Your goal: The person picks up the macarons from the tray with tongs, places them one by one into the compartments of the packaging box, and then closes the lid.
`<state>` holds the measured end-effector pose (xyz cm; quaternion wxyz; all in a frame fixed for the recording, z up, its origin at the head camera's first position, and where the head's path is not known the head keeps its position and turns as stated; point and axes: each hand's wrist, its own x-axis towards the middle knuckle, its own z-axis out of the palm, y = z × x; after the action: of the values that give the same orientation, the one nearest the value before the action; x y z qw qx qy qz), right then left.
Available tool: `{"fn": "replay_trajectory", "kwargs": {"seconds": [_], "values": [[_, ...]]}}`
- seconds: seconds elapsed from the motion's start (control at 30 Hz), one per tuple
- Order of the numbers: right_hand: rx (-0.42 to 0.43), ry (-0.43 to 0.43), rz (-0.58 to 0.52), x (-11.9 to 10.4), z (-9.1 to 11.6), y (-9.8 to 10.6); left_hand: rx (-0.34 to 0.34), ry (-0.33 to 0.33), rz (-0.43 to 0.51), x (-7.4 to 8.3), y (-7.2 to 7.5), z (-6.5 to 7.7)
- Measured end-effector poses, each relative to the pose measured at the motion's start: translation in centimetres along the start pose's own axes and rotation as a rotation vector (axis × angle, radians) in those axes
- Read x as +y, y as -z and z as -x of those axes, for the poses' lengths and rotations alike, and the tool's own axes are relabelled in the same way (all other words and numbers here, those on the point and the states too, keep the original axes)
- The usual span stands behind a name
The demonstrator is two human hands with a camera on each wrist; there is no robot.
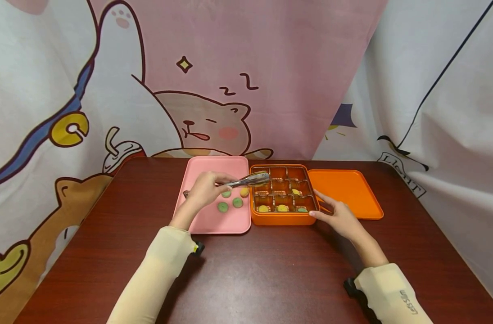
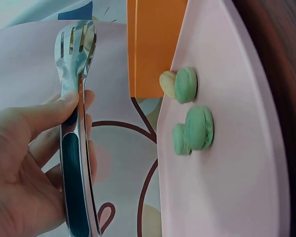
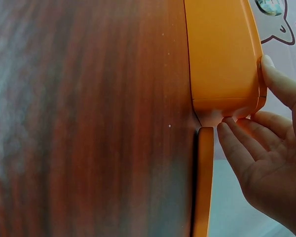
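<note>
My left hand [image 1: 207,189] grips metal serving tongs [image 1: 250,179] with dark handle inlays, their slotted head over the left part of the orange box [image 1: 284,219]. Yellowish colour shows through the slots of the tongs in the left wrist view; whether they hold something I cannot tell. Beneath that hand, the pink tray [image 1: 214,225] bears several green macarons [image 1: 237,202] and a yellow macaron [image 1: 244,192]. Inside the divided box lie yellow macarons [image 1: 282,208] and a green macaron [image 1: 302,209]. My right hand [image 1: 339,218] holds the box's front right corner, thumb on the rim, fingertips against the side.
An orange lid [image 1: 343,193] lies flat to the right of the box, behind my right hand. Tray, box and lid stand side by side on a dark wooden table [image 1: 246,274]. A printed curtain [image 1: 291,81] hangs behind the table's far edge.
</note>
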<state>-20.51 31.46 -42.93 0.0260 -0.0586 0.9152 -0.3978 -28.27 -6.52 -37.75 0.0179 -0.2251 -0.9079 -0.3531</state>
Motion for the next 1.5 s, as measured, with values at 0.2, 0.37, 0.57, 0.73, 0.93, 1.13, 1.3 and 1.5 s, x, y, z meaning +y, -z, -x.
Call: {"fn": "replay_trajectory", "kwargs": {"seconds": [0.2,0.37,0.57,0.73,0.93,1.13,1.3,1.5], "values": [[-0.001,0.003,-0.004,0.1,0.0,0.0,-0.004,0.031,0.006,0.6,-0.8,-0.6],[-0.002,0.017,-0.011,0.2,0.1,0.1,-0.026,0.061,0.045,1.1,-1.4,-1.1],[0.009,0.021,0.0,0.3,0.1,0.0,-0.01,0.021,-0.01,1.8,-2.1,-1.7],[0.005,0.014,-0.008,0.5,0.0,-0.2,-0.01,0.009,-0.046,2.3,-2.7,-2.2],[0.004,0.014,-0.012,0.6,-0.1,-0.1,-0.023,0.006,-0.068,2.7,-3.4,-2.6],[-0.001,0.016,-0.012,0.6,-0.1,-0.2,-0.039,0.006,-0.067,2.8,-3.9,-2.8],[-0.004,0.013,-0.015,0.5,-0.1,-0.2,-0.061,0.021,-0.059,2.8,-4.0,-2.8],[-0.004,0.003,-0.008,0.4,-0.2,-0.1,-0.084,0.033,-0.068,2.9,-4.0,-2.8]]}}
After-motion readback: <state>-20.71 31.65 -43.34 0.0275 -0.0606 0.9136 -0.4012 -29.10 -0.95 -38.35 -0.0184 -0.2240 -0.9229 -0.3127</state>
